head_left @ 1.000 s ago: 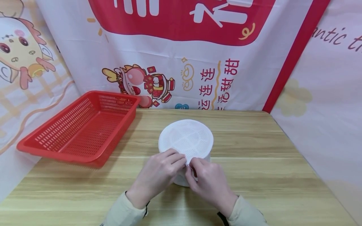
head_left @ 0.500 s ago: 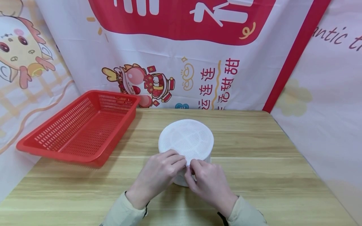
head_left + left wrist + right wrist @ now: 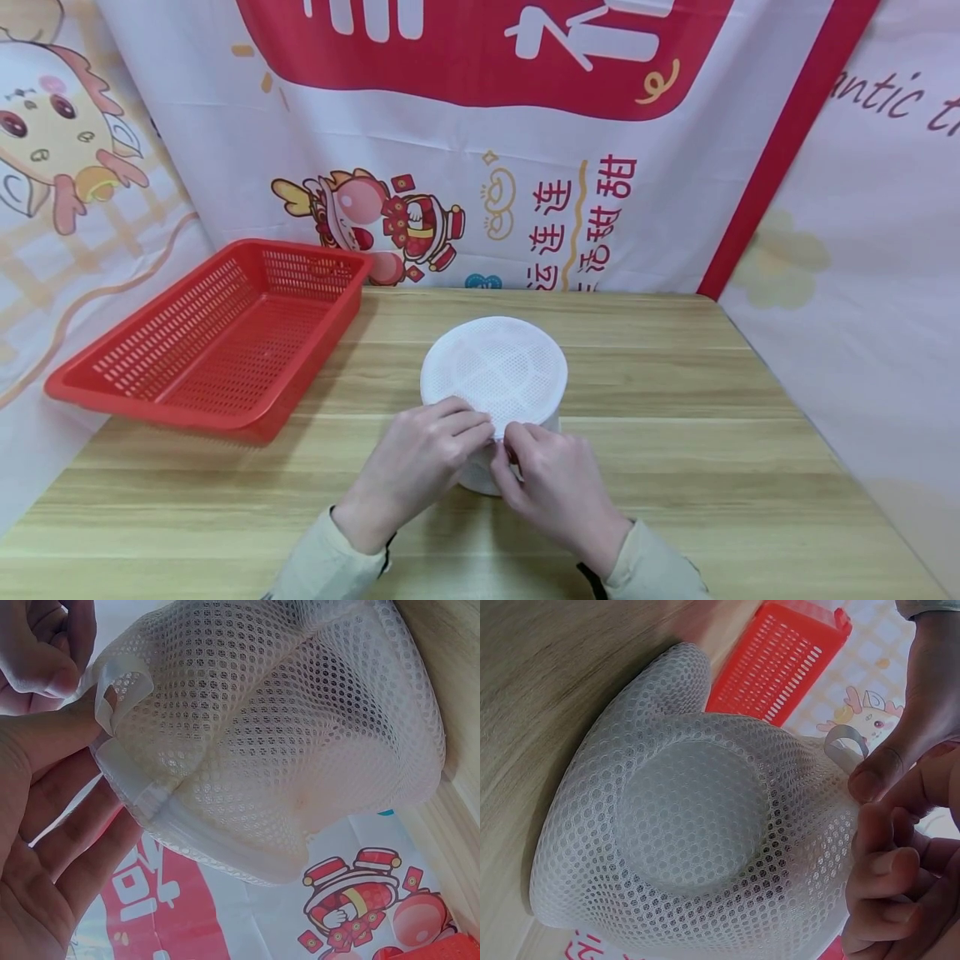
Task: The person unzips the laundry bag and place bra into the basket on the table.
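A white mesh laundry bag [image 3: 495, 362] stands on the wooden table in the head view, its round flat lid facing up. My left hand [image 3: 422, 454] pinches the near rim, thumb below and fingertips over the edge. Right beside it, my right hand [image 3: 553, 479] pinches the same rim with thumb and index finger. In the left wrist view a small white fabric loop [image 3: 133, 686] stands out by the left thumb, next to the pale rim band [image 3: 154, 799]. The right wrist view shows a round panel [image 3: 694, 817] in the sagging mesh side. What lies between the right fingertips is hidden.
A red perforated plastic basket [image 3: 225, 333] sits at the left of the table [image 3: 675, 467]. Printed cloth [image 3: 465, 150] hangs behind the table's far edge, with more cloth at both sides.
Both hands keep nearly the same place at the bag's near rim. The right hand's fingers have shifted very slightly; the bag and basket stay put.
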`<control>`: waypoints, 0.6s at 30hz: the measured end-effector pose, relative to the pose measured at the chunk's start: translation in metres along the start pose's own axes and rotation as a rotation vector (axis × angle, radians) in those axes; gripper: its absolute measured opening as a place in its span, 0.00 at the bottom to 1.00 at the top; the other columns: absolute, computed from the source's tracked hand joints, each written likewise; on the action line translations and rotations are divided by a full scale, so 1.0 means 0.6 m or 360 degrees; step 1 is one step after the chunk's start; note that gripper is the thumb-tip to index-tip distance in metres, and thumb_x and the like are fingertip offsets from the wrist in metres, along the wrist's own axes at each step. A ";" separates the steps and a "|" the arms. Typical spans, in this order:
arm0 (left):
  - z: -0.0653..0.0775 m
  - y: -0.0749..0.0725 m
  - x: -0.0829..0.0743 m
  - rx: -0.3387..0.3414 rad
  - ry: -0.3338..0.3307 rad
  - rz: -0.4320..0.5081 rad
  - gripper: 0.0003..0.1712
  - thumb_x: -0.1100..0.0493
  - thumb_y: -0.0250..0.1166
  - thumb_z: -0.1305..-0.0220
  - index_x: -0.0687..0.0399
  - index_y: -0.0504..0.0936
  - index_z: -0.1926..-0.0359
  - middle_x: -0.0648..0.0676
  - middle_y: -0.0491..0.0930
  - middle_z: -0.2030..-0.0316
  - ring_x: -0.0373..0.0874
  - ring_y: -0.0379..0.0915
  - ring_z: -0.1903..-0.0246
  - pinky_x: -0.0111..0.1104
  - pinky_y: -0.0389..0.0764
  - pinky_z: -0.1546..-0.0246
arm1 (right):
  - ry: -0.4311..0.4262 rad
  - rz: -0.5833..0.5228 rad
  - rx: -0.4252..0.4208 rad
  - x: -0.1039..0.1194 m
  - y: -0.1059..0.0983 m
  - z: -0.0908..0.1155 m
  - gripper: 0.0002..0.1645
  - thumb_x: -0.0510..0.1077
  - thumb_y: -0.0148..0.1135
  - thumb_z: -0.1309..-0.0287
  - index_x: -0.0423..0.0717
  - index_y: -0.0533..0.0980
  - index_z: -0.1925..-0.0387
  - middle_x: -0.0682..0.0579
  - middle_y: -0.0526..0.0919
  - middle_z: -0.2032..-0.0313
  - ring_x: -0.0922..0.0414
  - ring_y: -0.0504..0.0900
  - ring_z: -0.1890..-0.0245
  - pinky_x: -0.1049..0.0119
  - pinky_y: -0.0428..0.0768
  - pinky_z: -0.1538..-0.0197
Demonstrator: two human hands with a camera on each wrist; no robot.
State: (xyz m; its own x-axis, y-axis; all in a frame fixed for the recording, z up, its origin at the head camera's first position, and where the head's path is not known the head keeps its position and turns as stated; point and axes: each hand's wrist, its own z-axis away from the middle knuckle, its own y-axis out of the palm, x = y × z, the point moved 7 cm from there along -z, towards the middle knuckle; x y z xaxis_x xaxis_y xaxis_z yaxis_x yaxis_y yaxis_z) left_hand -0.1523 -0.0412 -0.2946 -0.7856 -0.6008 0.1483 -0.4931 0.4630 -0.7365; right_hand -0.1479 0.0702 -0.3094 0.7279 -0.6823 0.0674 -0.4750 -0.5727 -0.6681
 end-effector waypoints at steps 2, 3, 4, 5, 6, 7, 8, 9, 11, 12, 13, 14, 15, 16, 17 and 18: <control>0.000 -0.001 0.000 0.0003 -0.0002 0.0011 0.12 0.71 0.72 0.49 0.52 0.87 0.65 0.46 0.85 0.65 0.39 0.78 0.63 0.31 0.81 0.66 | -0.0002 0.0001 -0.0001 0.000 0.000 0.000 0.09 0.39 0.58 0.51 0.51 0.67 0.81 0.64 0.63 0.84 0.70 0.60 0.87 0.77 0.54 0.86; 0.000 -0.001 0.001 0.0008 -0.0004 0.0017 0.12 0.71 0.72 0.50 0.52 0.87 0.65 0.46 0.85 0.65 0.39 0.78 0.63 0.31 0.81 0.66 | -0.0005 0.0002 -0.0003 -0.001 -0.001 0.000 0.09 0.39 0.58 0.51 0.51 0.68 0.81 0.64 0.63 0.84 0.70 0.60 0.87 0.77 0.54 0.86; 0.000 -0.001 0.001 0.0014 -0.0006 0.0022 0.11 0.70 0.72 0.49 0.52 0.87 0.65 0.46 0.85 0.65 0.39 0.78 0.63 0.31 0.81 0.66 | -0.0007 0.0000 -0.0004 -0.001 -0.001 0.000 0.09 0.39 0.58 0.52 0.51 0.68 0.81 0.64 0.63 0.84 0.70 0.60 0.87 0.77 0.55 0.86; 0.000 -0.001 0.002 0.0021 -0.0006 0.0024 0.11 0.70 0.73 0.49 0.52 0.87 0.65 0.46 0.85 0.65 0.39 0.78 0.63 0.31 0.81 0.66 | -0.0004 -0.0007 -0.0005 -0.002 -0.002 0.000 0.09 0.39 0.58 0.52 0.51 0.68 0.81 0.64 0.63 0.84 0.70 0.60 0.87 0.77 0.55 0.86; 0.000 -0.001 0.002 0.0027 -0.0008 0.0025 0.11 0.69 0.73 0.49 0.52 0.86 0.65 0.46 0.85 0.65 0.39 0.78 0.63 0.31 0.81 0.66 | 0.0000 -0.0014 -0.0008 -0.003 -0.002 0.000 0.09 0.39 0.58 0.52 0.50 0.68 0.81 0.64 0.63 0.84 0.70 0.60 0.87 0.78 0.55 0.85; 0.000 -0.001 0.002 0.0032 -0.0008 0.0025 0.10 0.69 0.74 0.49 0.52 0.86 0.66 0.45 0.85 0.66 0.39 0.78 0.63 0.31 0.81 0.66 | 0.0007 -0.0022 -0.0012 -0.005 -0.003 0.000 0.09 0.39 0.58 0.52 0.50 0.68 0.81 0.64 0.63 0.84 0.70 0.59 0.87 0.78 0.55 0.85; 0.000 -0.002 0.002 0.0037 -0.0009 0.0022 0.10 0.68 0.74 0.49 0.52 0.86 0.66 0.45 0.85 0.66 0.39 0.78 0.63 0.31 0.81 0.66 | 0.0015 -0.0029 -0.0016 -0.007 -0.004 0.000 0.09 0.38 0.58 0.52 0.51 0.68 0.81 0.64 0.62 0.84 0.70 0.59 0.87 0.78 0.55 0.85; 0.000 -0.002 0.003 0.0043 -0.0009 0.0021 0.09 0.68 0.74 0.48 0.52 0.86 0.66 0.45 0.85 0.66 0.38 0.78 0.63 0.32 0.81 0.66 | 0.0025 -0.0037 -0.0018 -0.008 -0.005 0.000 0.10 0.38 0.58 0.52 0.51 0.68 0.82 0.64 0.62 0.84 0.70 0.59 0.87 0.78 0.55 0.85; 0.000 -0.002 0.003 0.0055 -0.0009 0.0016 0.09 0.67 0.74 0.48 0.53 0.85 0.66 0.45 0.85 0.66 0.38 0.78 0.63 0.31 0.81 0.66 | 0.0046 -0.0048 -0.0016 -0.011 -0.006 0.001 0.10 0.38 0.58 0.53 0.51 0.67 0.82 0.65 0.61 0.84 0.71 0.58 0.87 0.79 0.54 0.85; 0.000 -0.002 0.003 0.0057 -0.0010 0.0015 0.08 0.67 0.74 0.48 0.53 0.85 0.66 0.45 0.85 0.66 0.38 0.78 0.63 0.31 0.81 0.66 | 0.0053 -0.0048 -0.0013 -0.012 -0.006 0.001 0.10 0.38 0.58 0.53 0.51 0.67 0.82 0.65 0.61 0.85 0.71 0.58 0.87 0.78 0.54 0.85; 0.000 -0.002 0.003 0.0060 -0.0009 0.0014 0.09 0.67 0.74 0.47 0.53 0.86 0.66 0.46 0.85 0.66 0.38 0.78 0.63 0.31 0.81 0.66 | 0.0062 -0.0050 -0.0006 -0.013 -0.006 0.001 0.10 0.38 0.58 0.53 0.51 0.68 0.82 0.65 0.61 0.85 0.71 0.58 0.87 0.79 0.54 0.85; 0.000 -0.002 0.004 0.0065 -0.0010 0.0015 0.09 0.67 0.74 0.47 0.53 0.86 0.66 0.46 0.85 0.66 0.38 0.78 0.63 0.31 0.81 0.65 | 0.0070 -0.0049 0.0004 -0.013 -0.006 0.001 0.10 0.38 0.58 0.53 0.51 0.68 0.82 0.65 0.61 0.85 0.71 0.57 0.87 0.79 0.54 0.85; 0.000 -0.002 0.004 0.0068 -0.0009 0.0014 0.09 0.67 0.74 0.47 0.53 0.86 0.65 0.46 0.85 0.66 0.38 0.78 0.63 0.31 0.81 0.65 | 0.0077 -0.0048 0.0013 -0.014 -0.006 0.000 0.10 0.38 0.58 0.52 0.51 0.68 0.82 0.65 0.60 0.85 0.71 0.57 0.87 0.78 0.54 0.85; 0.000 -0.002 0.004 0.0071 -0.0008 0.0013 0.09 0.67 0.74 0.47 0.53 0.86 0.65 0.46 0.85 0.66 0.38 0.78 0.63 0.31 0.81 0.65 | 0.0085 -0.0044 0.0022 -0.014 -0.005 0.000 0.10 0.38 0.58 0.52 0.51 0.68 0.82 0.65 0.60 0.85 0.71 0.57 0.87 0.78 0.54 0.85; 0.000 -0.002 0.004 0.0071 -0.0008 0.0014 0.09 0.67 0.74 0.48 0.53 0.86 0.65 0.46 0.85 0.66 0.38 0.78 0.63 0.31 0.81 0.65 | 0.0094 -0.0040 0.0032 -0.014 -0.005 0.000 0.10 0.38 0.58 0.52 0.51 0.68 0.82 0.65 0.60 0.85 0.71 0.57 0.87 0.78 0.54 0.86; 0.000 -0.002 0.004 0.0072 -0.0009 0.0013 0.09 0.68 0.74 0.48 0.53 0.86 0.65 0.46 0.85 0.66 0.38 0.78 0.63 0.31 0.81 0.65 | 0.0102 -0.0035 0.0041 -0.014 -0.004 -0.001 0.11 0.38 0.58 0.52 0.51 0.68 0.82 0.65 0.60 0.85 0.71 0.57 0.87 0.78 0.54 0.86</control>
State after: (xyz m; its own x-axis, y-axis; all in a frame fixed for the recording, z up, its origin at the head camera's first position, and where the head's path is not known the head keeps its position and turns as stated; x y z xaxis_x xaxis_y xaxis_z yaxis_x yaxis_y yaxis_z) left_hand -0.1539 -0.0432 -0.2935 -0.7874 -0.6007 0.1388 -0.4693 0.4380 -0.7668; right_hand -0.1529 0.0771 -0.3078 0.7047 -0.6977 0.1292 -0.4456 -0.5768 -0.6846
